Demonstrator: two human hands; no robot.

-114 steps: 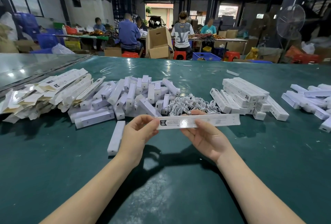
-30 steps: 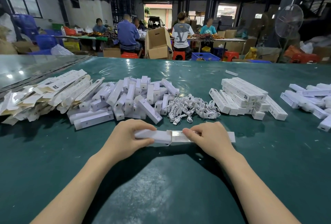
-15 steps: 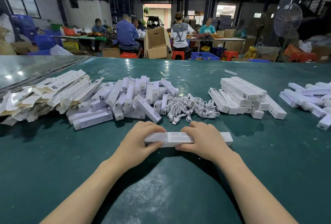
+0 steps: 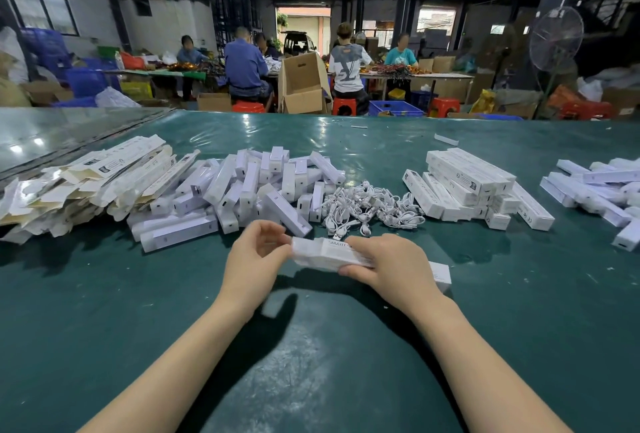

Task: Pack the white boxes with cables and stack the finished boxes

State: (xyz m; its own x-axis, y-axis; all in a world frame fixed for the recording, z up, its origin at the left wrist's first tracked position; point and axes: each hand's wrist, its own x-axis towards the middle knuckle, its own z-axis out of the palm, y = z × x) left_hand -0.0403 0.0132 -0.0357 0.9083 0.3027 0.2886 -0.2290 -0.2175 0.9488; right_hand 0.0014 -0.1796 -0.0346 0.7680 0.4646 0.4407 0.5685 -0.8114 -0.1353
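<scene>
- My left hand (image 4: 258,256) was at the left end of the white box (image 4: 329,254), fingers curled in and thumb tip against that end, pinching it.
- My right hand (image 4: 391,266) lay over the middle of the same box, fingers wrapped across its top and thumb tucked against the near edge, so it gripped the box firmly.
- The white box stretched sideways between my hands, low over the green bench (image 4: 138,294) and just in front of me. Its right end poked out past my right wrist. The box was blurred, and I could not tell whether it touched the bench.
- Just beyond my hands sat the tangle of white cables (image 4: 370,207), loose on the bench.
- To the left of the cables, touching them, was a jumbled heap of small white boxes (image 4: 249,186) lying every which way.
- Further left, a sprawl of flat cartons (image 4: 86,183) overlapped one another.
- To the right of the cables stood the finished boxes (image 4: 474,183) — a neat stack, with a few leaning at its sides.
- Well apart at the far right edge lay another loose group of long boxes (image 4: 599,186).
- Beyond the bench, seated people (image 4: 244,68) worked at other tables beside an open cardboard carton (image 4: 303,86) — a standing fan (image 4: 556,42) was off to the right.
</scene>
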